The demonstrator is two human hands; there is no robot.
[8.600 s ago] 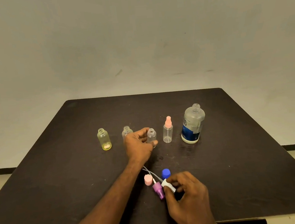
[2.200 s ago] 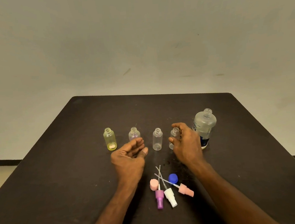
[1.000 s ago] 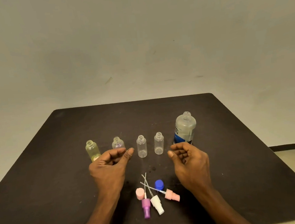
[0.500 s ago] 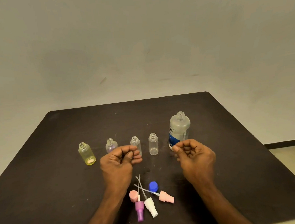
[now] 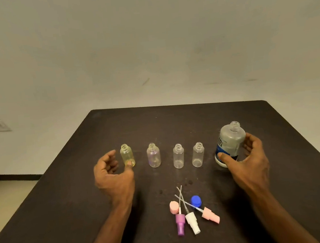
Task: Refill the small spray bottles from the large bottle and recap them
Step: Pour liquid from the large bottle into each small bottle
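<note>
A dark square surface (image 5: 174, 124) is filling the lower half of the view, with a pale wall (image 5: 149, 45) standing behind it. The large bottle (image 5: 230, 143), uncapped and carrying a blue label, is standing upright toward the right side of the surface. The right hand (image 5: 248, 160) is wrapping around it, thumb lying on the front near the base and fingers curling behind, so this grip is closing on the large bottle. The left hand (image 5: 112, 175) is resting at the left end of the row, its grip cupped open, thumb tip touching or just overlapping the base of the yellow bottle (image 5: 127, 155); whether it is really gripping is hard to tell. Four small bottles are standing upright in a row, all uncapped: the yellow bottle, then a purple-tinted bottle (image 5: 153, 158), then two clear bottles (image 5: 178, 156) (image 5: 198, 154). Nearer the person, the loose tops are lying in a cluster: a purple sprayer (image 5: 180, 224), a white sprayer (image 5: 192, 222), a pink sprayer (image 5: 210, 215), a pink cap (image 5: 174, 207) and a blue cap (image 5: 196, 201).
</note>
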